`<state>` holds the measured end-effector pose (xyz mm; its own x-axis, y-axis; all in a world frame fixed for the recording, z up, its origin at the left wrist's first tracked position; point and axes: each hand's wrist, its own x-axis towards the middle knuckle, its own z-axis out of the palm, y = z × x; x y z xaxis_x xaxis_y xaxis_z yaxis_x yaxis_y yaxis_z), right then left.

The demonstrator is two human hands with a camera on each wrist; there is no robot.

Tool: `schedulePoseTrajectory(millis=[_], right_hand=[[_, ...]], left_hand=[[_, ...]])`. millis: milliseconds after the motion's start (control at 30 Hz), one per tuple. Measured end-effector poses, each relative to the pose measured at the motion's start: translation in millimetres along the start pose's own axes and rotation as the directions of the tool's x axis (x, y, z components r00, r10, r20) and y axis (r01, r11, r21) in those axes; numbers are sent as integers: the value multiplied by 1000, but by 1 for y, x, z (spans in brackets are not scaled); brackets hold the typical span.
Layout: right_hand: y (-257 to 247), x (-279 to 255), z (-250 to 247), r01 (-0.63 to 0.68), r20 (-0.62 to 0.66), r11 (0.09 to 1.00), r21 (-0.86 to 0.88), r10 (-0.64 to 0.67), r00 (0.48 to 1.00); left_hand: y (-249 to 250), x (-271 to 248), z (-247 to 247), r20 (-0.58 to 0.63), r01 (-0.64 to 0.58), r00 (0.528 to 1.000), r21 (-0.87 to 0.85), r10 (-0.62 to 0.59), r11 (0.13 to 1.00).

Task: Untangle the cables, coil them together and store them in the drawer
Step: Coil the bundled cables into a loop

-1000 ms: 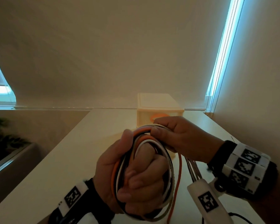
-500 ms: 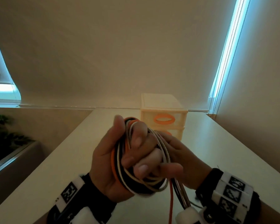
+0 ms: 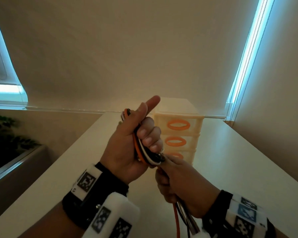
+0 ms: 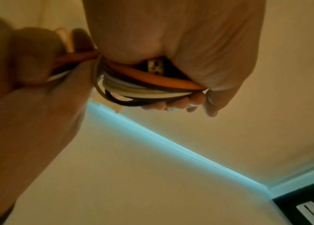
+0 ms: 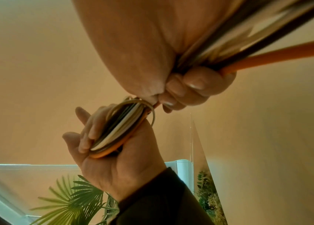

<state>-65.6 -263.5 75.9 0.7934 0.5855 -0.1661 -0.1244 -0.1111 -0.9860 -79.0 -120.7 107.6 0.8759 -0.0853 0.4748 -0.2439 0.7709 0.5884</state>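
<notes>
Above a pale table (image 3: 248, 160) by drawn blinds (image 3: 127, 48), the left hand (image 3: 127, 148) grips the coil (image 3: 141, 152), the right hand (image 3: 179, 182) at 5 o'clock clutches trailing cables (image 3: 177, 219), and 3 closed drawers (image 3: 178, 134) stand at 12.

1. Dim, warm amber cast throughout; cool blue daylight leaked past blind (image 3: 144, 48) edges left & right.
2. Wide-angle bending at frame edges.
3. Wrist views soft; trailing cables (image 5: 267, 38) streaked w/ motion blur, right hand (image 4: 8, 60) out of focus.
</notes>
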Motion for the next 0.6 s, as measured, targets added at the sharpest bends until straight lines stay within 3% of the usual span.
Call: schedulePoseTrajectory(millis=[167, 233, 400, 600], right_hand=[[4, -19, -6, -76, -2, 992, -98, 76, 997], [1, -25, -6, -94, -11, 985, -147, 94, 996], [-10, -38, -1, -109, 54, 914, -392, 141, 989], [-29, -47, -10, -144, 38, 888, -437, 178, 983]], left_hand=[[11, 4, -5, -130, -72, 985, 294, 115, 953], [6, 3, -3, -144, -76, 977, 460, 159, 885], [-8, 0, 7, -23, -111, 972, 832, 235, 543], [-22, -12, 11, 217, -218, 975, 976, 40, 17]])
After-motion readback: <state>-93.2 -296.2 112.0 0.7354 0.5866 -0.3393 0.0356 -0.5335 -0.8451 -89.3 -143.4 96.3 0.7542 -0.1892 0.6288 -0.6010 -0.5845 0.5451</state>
